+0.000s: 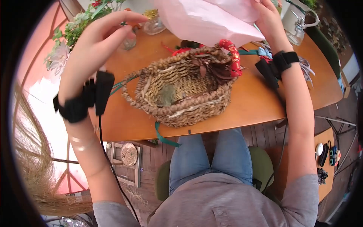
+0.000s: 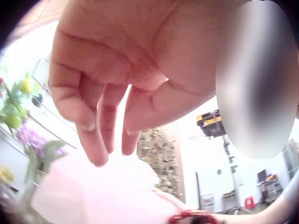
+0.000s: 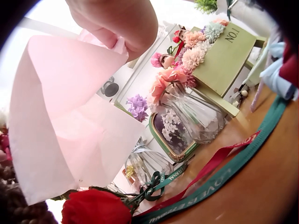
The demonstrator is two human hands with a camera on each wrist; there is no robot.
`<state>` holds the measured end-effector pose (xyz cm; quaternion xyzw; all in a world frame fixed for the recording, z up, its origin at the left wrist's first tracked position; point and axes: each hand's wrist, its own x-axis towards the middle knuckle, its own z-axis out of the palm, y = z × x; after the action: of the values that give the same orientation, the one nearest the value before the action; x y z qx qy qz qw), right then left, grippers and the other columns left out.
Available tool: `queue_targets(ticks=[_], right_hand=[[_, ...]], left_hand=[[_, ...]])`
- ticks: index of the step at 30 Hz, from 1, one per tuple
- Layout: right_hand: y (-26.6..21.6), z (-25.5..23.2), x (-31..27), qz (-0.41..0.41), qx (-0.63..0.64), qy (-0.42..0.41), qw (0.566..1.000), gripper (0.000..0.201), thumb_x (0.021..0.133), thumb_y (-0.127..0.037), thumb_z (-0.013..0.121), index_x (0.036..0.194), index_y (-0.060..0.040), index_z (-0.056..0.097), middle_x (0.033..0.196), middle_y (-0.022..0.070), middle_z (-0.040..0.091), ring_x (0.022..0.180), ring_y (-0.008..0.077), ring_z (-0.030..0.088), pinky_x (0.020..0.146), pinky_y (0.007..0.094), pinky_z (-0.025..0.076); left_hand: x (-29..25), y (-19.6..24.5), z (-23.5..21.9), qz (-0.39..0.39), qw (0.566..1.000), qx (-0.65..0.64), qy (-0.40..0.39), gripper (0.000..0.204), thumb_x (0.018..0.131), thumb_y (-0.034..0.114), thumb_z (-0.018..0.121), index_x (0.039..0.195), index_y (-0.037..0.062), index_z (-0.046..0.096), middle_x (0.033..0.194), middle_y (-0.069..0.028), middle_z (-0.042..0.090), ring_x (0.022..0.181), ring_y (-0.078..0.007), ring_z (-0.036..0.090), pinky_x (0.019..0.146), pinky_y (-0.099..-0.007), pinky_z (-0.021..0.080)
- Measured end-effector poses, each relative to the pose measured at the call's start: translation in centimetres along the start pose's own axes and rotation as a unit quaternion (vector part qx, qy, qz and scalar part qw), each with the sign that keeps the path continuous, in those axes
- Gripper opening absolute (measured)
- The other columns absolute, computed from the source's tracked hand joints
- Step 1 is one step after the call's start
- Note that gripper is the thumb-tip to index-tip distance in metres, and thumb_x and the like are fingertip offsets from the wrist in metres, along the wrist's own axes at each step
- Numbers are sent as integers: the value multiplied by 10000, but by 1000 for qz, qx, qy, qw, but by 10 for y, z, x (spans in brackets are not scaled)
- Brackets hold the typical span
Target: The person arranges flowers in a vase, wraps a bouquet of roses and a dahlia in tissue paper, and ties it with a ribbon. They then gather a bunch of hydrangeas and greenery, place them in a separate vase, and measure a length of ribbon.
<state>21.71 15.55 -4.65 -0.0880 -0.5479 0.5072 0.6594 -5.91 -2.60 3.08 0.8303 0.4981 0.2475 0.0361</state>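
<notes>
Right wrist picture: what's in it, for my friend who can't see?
The right hand pinches the top of a pale pink sheet, above a red rose. Beyond are peach flowers in a glass vase and a green stand marked NO.1, with a green ribbon and red ribbon on the table.

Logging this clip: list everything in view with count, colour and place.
Woven basket: one, brown, on table
Table: one, orange-brown, beneath basket
Wrapping sheet: one, pale pink, above basket's far side
Rose: one, red, below sheet
Ribbons: several, green and red, on table
Glass vase: one, clear, beside box
"NO.1" box: one, green, behind vase
Chair: one, green, under person
Small background items: too many to count
Wrist cameras: two, black
Left hand: one, bare, raised
Right hand: one, bare, gripping sheet
</notes>
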Motion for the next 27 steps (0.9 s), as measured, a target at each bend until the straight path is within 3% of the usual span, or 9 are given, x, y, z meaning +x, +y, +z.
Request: queue_targets(ticks=[3,5,8,10,13,18,20,22,27], right_hand=[[-7,11,-6,9,3,5,1000,311,790,36,409,1099,24,434,1029,103,530,896,187,546,779,286,452],[-7,13,-6,10,0,10,1000,317,790,38,408,1105,24,431,1038,102,527,907,189,544,790,287,448],[-2,-3,1,-2,6,7,1000,212,801,-13,451,1004,21,499,914,89,569,789,174,560,708,274,461],[13,-51,24,21,-29,-18,999,243,823,-48,460,1056,22,472,1022,97,544,947,174,526,821,297,415],[21,-58,27,27,-22,-30,999,248,830,-53,451,1061,36,464,1031,109,539,931,195,538,811,323,432],[3,-7,-4,42,-62,-1,997,252,805,-43,472,1055,-13,477,967,70,558,831,157,563,723,297,478],[-1,1,-11,38,-72,-3,997,235,794,-27,468,1029,-41,479,948,43,551,841,124,540,730,271,453],[-4,11,-13,37,32,-35,998,159,803,-39,481,960,-44,460,926,40,540,858,124,530,753,279,442],[-10,20,-16,67,74,-55,994,142,810,-27,463,950,-38,442,928,42,523,854,130,534,762,284,443]], left_hand=[[8,-18,-12,-45,996,15,-77,286,837,188,436,1079,66,527,982,20,557,816,-51,497,670,-184,380],[11,-24,-14,-183,971,-4,-157,342,837,291,460,1112,96,518,1010,27,560,812,-48,521,636,-178,384],[15,-45,-7,-199,972,13,-127,372,837,338,468,1120,102,513,1027,19,562,812,-56,540,639,-194,399],[22,-59,0,-205,969,-5,-138,420,828,374,475,1148,103,488,1036,9,557,824,-65,544,667,-199,405],[34,-70,20,-199,973,-60,-95,544,806,439,484,1226,104,397,1089,0,524,861,-80,547,710,-203,412],[54,-58,22,-181,961,-145,-148,680,774,322,558,1297,47,222,1168,-83,470,947,-120,502,725,-234,418],[65,-97,41,1,979,-200,-46,719,754,230,582,1316,60,167,1161,-101,465,940,-123,499,678,-232,431],[72,-110,48,-25,971,-240,-5,743,742,165,579,1325,59,131,1106,-71,486,907,-100,494,671,-224,429],[74,-93,46,-120,929,-342,-74,530,768,152,533,1239,21,328,1013,-38,528,900,-86,503,703,-209,426]])
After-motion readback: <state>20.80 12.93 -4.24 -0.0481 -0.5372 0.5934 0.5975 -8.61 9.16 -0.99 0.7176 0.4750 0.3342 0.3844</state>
